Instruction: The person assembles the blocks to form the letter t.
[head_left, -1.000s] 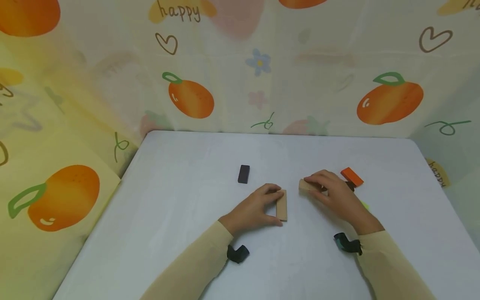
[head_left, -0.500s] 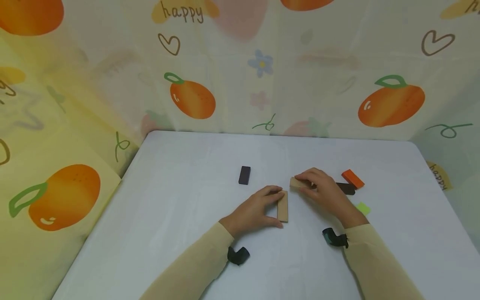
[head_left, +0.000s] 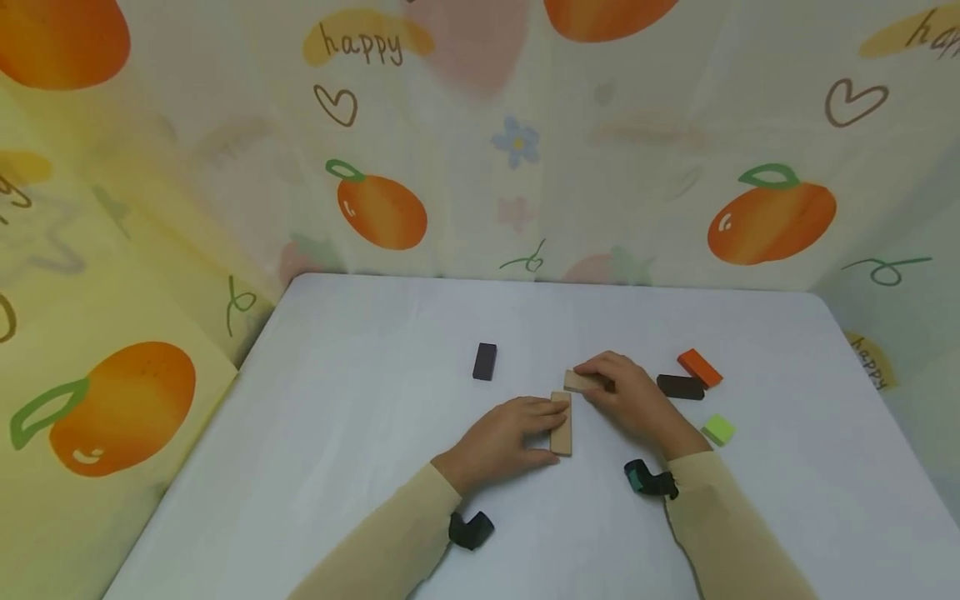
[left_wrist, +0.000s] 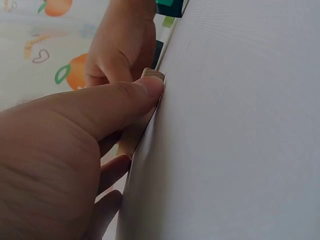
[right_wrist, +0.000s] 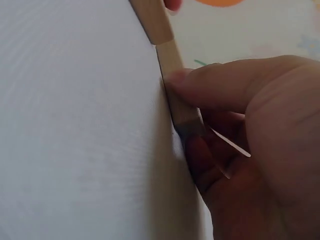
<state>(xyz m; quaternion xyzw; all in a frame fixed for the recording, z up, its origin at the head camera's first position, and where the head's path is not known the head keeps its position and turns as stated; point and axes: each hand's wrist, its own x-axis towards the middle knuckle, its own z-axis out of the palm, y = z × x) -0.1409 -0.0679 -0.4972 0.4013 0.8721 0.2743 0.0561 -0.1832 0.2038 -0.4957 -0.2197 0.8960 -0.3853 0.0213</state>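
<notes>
The lengthwise wooden block [head_left: 561, 438] is held on the white tabletop [head_left: 360, 433] by the left hand [head_left: 504, 440]: thumb set at the near end, fingertips laid by the far end, the grip spread only to the block's own length. Its long axis is pointed away from the person. Over to the right hand [head_left: 632, 400], where a crosswise wooden block [head_left: 574, 381] is pinched between thumb and bent fingers, its left end left uncovered. That long axis is turned left to right, slightly slanted, nearly square to the other. The key relation, then: the uncovered end is placed just beyond the far end of the lengthwise wooden block, near its right corner, and the rest is stretched rightward under the right hand's fingers. In the right wrist view the 2 ends are seen all but meeting; whether contact is made cannot be told. That corner is approached most closely by the left fingertips, while a black block [head_left: 485, 362] is left well apart, farther out and leftward
</notes>
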